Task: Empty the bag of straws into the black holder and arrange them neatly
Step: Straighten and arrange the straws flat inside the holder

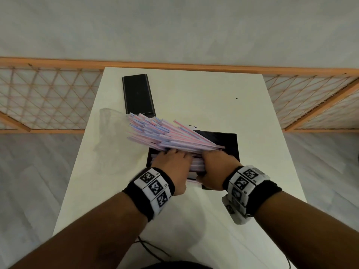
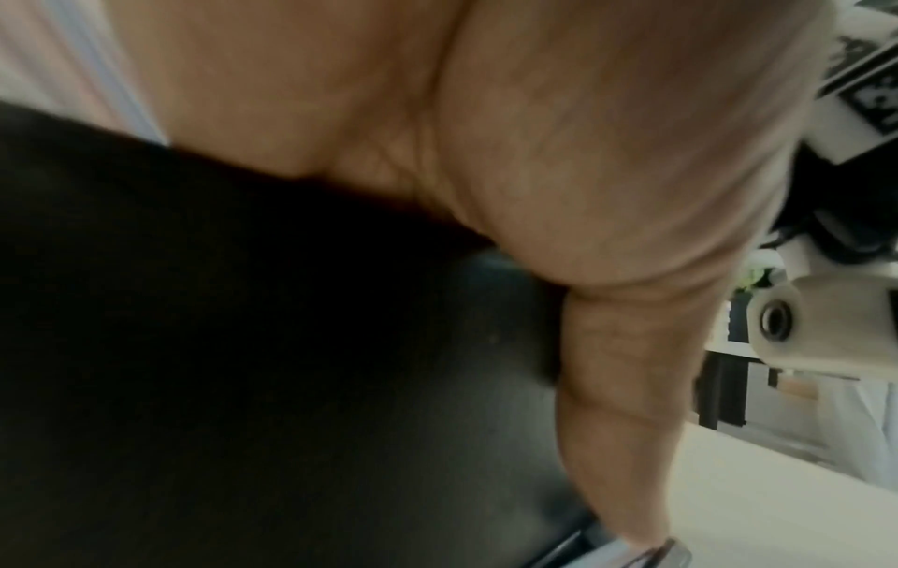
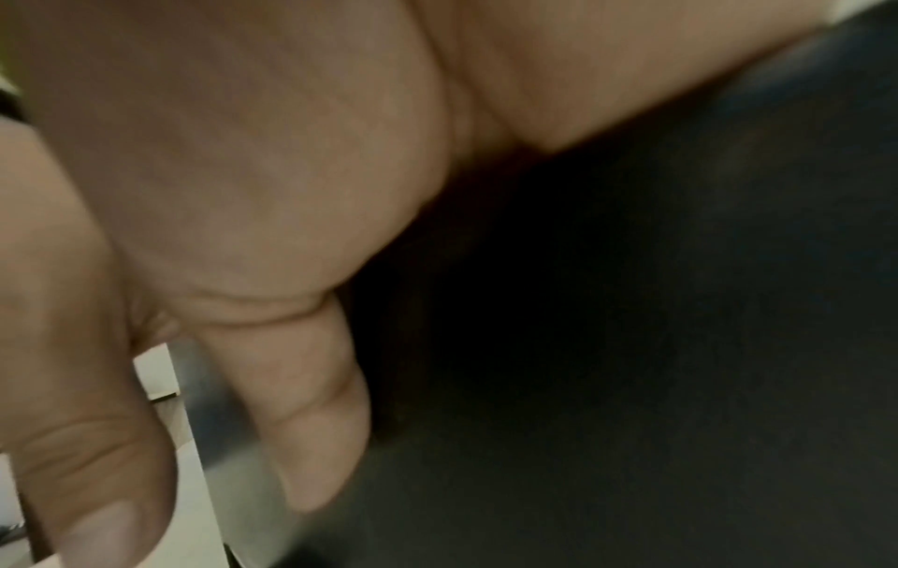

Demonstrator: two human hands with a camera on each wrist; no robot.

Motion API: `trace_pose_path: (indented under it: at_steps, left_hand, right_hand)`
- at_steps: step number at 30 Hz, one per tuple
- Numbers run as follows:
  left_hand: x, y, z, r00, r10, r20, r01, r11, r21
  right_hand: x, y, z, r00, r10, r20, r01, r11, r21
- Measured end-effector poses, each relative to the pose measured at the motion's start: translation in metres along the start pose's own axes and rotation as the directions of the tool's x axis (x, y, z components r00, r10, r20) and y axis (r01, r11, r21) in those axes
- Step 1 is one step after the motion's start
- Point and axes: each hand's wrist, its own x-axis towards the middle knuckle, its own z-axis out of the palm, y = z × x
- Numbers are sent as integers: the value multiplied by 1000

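Note:
A bundle of pink, white and blue striped straws (image 1: 165, 133) lies slanted in the open black holder (image 1: 227, 144), with the far ends fanned out up and to the left. My left hand (image 1: 172, 161) and right hand (image 1: 217, 162) sit side by side on the straws' near ends, fingers curled over the bundle. The fingertips are hidden among the straws. In the left wrist view my left hand's palm (image 2: 534, 153) lies against the holder's dark wall (image 2: 243, 346). The right wrist view shows my right hand's thumb and a finger (image 3: 311, 422) against that black wall (image 3: 632, 346).
The empty clear plastic bag (image 1: 108, 133) lies crumpled on the white table (image 1: 213, 94), left of the straws. A black lid (image 1: 138, 96) lies flat at the back left. A wooden lattice rail (image 1: 48, 98) runs behind the table. A cable (image 1: 151, 247) hangs at the near edge.

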Motion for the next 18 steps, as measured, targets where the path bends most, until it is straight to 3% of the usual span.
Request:
trace_pose_path:
  at_steps: [3, 12, 18]
  left_hand:
    - [0, -8, 6, 1000, 22, -14, -22, 1000, -7]
    - [4, -17, 9, 998, 42, 48, -38, 995, -93]
    - [12, -19, -1, 996, 52, 66, -31, 958, -284]
  right_hand:
    - [-1, 4, 0, 1000, -4, -10, 3, 998, -59]
    - [-2, 2, -3, 1000, -9, 5, 9, 1000, -8]
    - [-4, 2, -7, 1000, 11, 27, -9, 999, -44]
